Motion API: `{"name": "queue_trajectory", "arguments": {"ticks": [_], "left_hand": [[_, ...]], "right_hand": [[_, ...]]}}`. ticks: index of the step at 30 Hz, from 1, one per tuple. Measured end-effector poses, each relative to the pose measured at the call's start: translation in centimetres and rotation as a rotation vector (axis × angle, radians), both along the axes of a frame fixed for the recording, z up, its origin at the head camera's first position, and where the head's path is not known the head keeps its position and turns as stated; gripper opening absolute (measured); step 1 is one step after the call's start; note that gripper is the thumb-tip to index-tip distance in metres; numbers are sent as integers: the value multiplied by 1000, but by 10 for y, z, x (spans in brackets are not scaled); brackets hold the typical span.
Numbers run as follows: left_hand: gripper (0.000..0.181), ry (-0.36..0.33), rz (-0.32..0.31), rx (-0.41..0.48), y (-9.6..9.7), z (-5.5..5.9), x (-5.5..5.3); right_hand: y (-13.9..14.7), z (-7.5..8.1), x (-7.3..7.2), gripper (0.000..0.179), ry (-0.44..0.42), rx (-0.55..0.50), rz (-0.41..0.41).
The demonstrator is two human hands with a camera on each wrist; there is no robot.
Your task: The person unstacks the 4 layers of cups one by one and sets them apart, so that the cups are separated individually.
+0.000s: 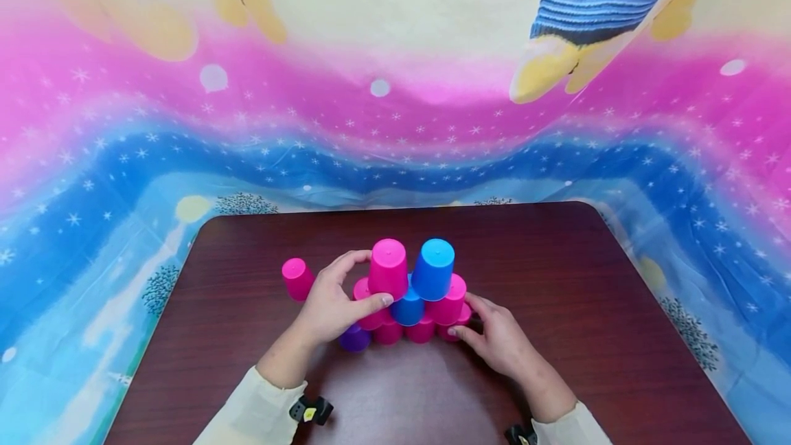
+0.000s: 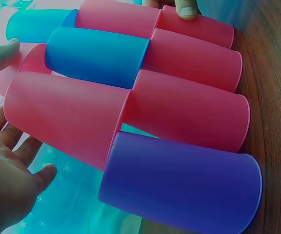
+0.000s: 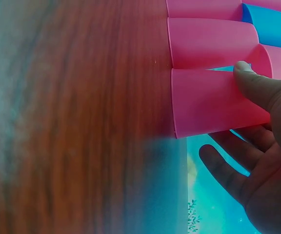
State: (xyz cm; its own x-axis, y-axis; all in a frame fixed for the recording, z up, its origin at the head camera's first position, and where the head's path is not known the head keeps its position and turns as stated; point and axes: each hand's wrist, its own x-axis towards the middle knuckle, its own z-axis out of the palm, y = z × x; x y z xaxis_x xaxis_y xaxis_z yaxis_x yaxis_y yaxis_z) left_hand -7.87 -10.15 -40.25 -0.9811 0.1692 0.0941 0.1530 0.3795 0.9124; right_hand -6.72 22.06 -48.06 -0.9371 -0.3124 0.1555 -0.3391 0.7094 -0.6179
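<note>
Upside-down cups form a stack: a purple cup point(image 1: 355, 338) and several pink ones at the bottom, then two pink cups with a blue cup point(image 1: 408, 306) between them. In the top row, a pink cup point(image 1: 388, 270) stands left of another blue cup point(image 1: 436, 269). My left hand point(image 1: 330, 304) holds that top pink cup between thumb and fingers, its thumb low on the near side. At the bottom right, my right hand point(image 1: 499, 338) grips the end pink cup point(image 3: 213, 102), thumb in front and fingers behind.
A lone pink cup point(image 1: 298, 279) stands upside down on the dark wooden table point(image 1: 587, 307), left of the stack and just beyond my left hand. A printed cloth point(image 1: 377, 129) hangs behind the table and along its sides.
</note>
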Motion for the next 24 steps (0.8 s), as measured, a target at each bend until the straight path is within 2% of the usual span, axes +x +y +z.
{"name": "queue_trajectory", "arguments": {"ticks": [9, 24], "left_hand": [[76, 4, 7, 5, -6, -2, 0], [73, 58, 29, 19, -19, -2, 0]], "right_hand": [[0, -1, 0, 70, 0, -5, 4], [0, 0, 0, 70, -1, 2, 6]]}}
